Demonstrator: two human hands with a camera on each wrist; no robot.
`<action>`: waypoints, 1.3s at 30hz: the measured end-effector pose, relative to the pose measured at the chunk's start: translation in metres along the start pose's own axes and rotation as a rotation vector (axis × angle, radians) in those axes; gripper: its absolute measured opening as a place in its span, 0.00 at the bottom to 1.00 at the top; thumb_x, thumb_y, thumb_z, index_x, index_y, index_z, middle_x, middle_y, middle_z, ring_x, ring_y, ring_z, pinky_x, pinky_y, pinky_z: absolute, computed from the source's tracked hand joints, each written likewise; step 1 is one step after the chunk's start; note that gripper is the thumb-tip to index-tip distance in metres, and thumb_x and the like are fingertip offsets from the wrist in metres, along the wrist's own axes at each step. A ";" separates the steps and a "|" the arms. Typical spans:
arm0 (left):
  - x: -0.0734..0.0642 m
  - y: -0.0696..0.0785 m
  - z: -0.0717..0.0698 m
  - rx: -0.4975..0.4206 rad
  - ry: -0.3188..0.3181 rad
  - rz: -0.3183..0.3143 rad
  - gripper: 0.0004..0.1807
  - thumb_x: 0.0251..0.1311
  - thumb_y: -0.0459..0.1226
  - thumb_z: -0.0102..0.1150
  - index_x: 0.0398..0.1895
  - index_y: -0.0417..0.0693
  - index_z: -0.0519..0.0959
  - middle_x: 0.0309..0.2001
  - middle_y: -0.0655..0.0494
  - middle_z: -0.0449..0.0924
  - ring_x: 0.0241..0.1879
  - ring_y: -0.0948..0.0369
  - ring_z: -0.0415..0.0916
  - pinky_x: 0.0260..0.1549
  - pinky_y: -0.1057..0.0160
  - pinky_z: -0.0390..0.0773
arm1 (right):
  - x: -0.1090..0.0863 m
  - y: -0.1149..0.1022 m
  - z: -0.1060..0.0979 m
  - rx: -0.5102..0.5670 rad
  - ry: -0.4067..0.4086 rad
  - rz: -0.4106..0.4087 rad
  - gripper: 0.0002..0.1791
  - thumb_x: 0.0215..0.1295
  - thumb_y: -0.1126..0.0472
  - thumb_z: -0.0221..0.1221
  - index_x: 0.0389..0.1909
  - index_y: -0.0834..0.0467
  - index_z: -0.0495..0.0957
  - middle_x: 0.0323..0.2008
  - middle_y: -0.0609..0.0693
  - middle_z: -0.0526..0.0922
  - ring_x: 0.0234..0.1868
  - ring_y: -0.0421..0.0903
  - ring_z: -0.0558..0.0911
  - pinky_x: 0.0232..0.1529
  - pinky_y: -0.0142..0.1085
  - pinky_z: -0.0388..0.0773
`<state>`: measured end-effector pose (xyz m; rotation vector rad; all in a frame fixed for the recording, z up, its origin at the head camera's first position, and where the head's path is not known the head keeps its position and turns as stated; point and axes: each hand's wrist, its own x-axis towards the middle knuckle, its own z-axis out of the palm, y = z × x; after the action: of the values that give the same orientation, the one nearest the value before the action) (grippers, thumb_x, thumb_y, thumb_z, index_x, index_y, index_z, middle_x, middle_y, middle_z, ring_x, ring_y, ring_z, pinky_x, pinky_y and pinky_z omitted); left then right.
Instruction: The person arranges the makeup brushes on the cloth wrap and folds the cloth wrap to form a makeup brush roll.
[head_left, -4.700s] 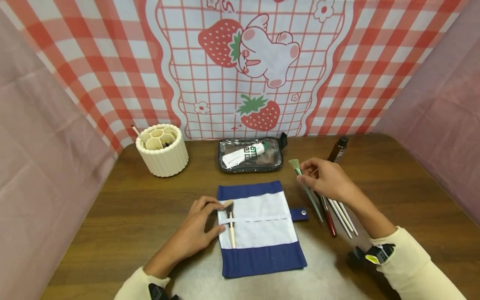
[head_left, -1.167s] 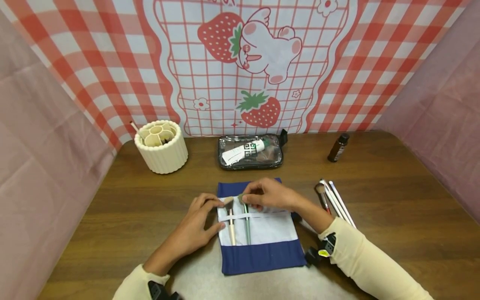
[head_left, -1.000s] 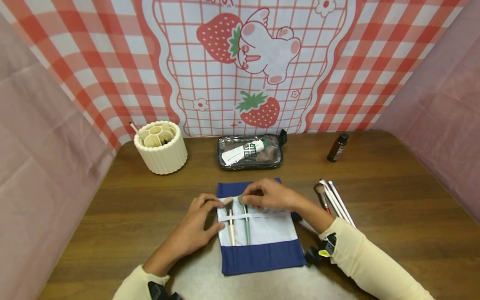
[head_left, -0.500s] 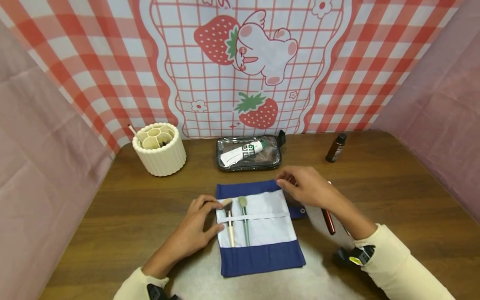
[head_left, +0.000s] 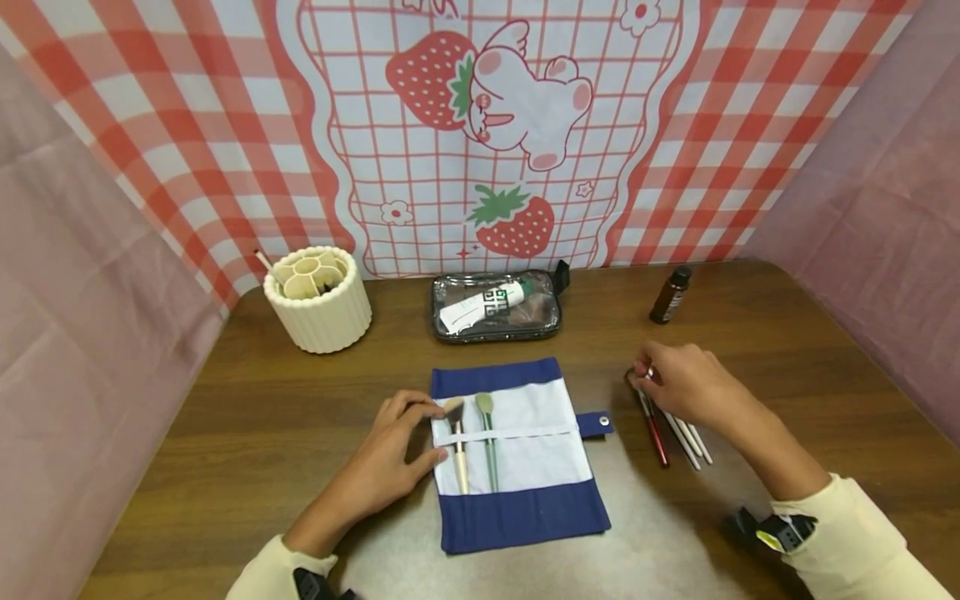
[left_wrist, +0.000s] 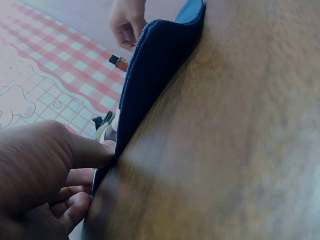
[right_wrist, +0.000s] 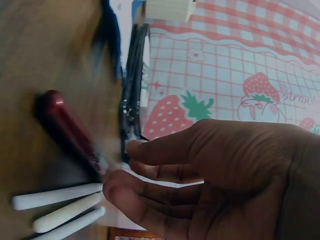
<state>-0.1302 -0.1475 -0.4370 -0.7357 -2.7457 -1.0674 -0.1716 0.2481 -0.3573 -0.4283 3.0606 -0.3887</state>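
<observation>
At the right hand [head_left: 690,383] lie brushes [head_left: 657,440]; backdrop lettering [right_wrist: 301,96] shows "straw".

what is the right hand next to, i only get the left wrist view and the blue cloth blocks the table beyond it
Observer: The right hand is at a loose group on the table: a red-handled brush and three pale handles. I can't tell whether it touches them.
Operator: ok and what's on top of the cloth
Observer: Two brushes lie under its white strap, one cream-handled brush and one green brush.
Operator: is the cloth folded up or spread out
Observer: Spread out. The head view shows the blue cloth open, with its snap tab sticking out on the right side.
</observation>
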 end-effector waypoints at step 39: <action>0.001 0.001 -0.002 -0.009 -0.020 -0.031 0.26 0.55 0.37 0.75 0.56 0.45 0.78 0.60 0.53 0.69 0.61 0.53 0.63 0.61 0.48 0.68 | 0.010 0.004 -0.011 0.285 0.180 0.064 0.22 0.66 0.46 0.65 0.49 0.60 0.78 0.38 0.52 0.85 0.36 0.47 0.82 0.33 0.39 0.77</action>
<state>-0.1307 -0.1479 -0.4350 -0.7109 -2.7805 -1.0844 -0.1831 0.2522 -0.3475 -0.2966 3.1055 -0.8902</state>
